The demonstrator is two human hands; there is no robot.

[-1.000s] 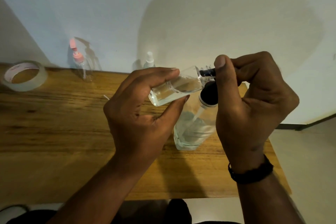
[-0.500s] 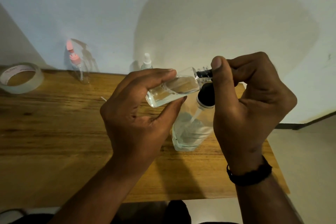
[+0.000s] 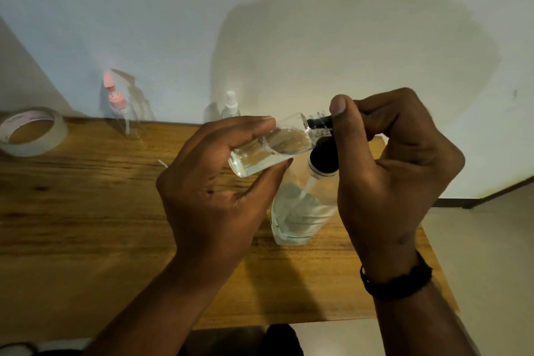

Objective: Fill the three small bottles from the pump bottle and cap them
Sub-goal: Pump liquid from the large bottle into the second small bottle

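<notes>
Centre frame: your left hand [image 3: 213, 193] grips the small bottle [image 3: 271, 150] tilted, mouth meeting the black spout [image 3: 319, 123]. Your right hand [image 3: 396, 170] curls over the pump bottle [image 3: 300, 217], thumb pressing, likely to dispense.

Tape roll [image 3: 31, 131] left on table [image 3: 86, 211]

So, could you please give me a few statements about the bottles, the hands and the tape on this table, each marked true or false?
1. The left hand holds the small clear bottle tilted on its side. True.
2. The small clear bottle is empty. False: clear liquid lies inside it.
3. The right hand has its grip on the black pump nozzle at the bottle's mouth. True.
4. The tape roll sits at the table's right edge. False: it lies far left.
5. The pink-topped bottle is lying flat. False: it stands upright by the wall.
</notes>
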